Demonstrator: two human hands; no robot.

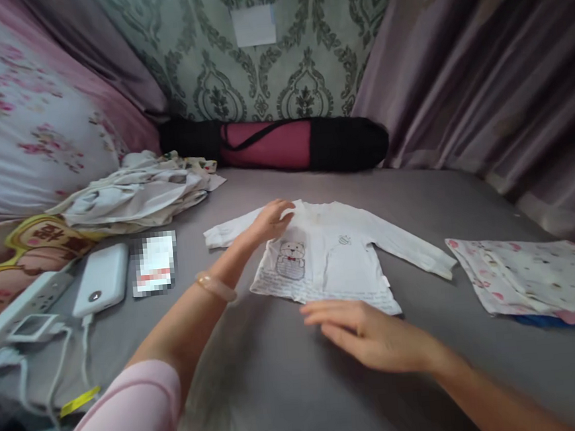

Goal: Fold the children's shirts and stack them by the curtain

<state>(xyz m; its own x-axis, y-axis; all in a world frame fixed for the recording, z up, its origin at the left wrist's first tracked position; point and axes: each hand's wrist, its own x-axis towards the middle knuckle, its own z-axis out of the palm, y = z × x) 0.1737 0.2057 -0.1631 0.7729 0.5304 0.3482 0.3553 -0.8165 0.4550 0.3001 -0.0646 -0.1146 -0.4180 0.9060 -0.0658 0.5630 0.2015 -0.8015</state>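
Note:
A small white baby shirt (351, 263) lies spread on the grey surface, both long sleeves stretched out sideways. It has a bear print on its left half and a small bee on the other. My left hand (274, 220) is over the collar and shoulder at the left, fingers apart and slightly curved; whether it touches the cloth is hard to tell. Near the shirt's lower hem is my right hand (371, 335), its fingers stretched out to the left, holding nothing. A bracelet (216, 287) circles my left forearm.
Folded baby clothes (531, 273) are stacked at the right. On the left lie a crumpled clothes pile (141, 190), a white power bank (102, 280), a blurred-out object (154, 262) and a power strip (26, 309) with cables. A black and maroon roll bag (272, 147) lies along the wall.

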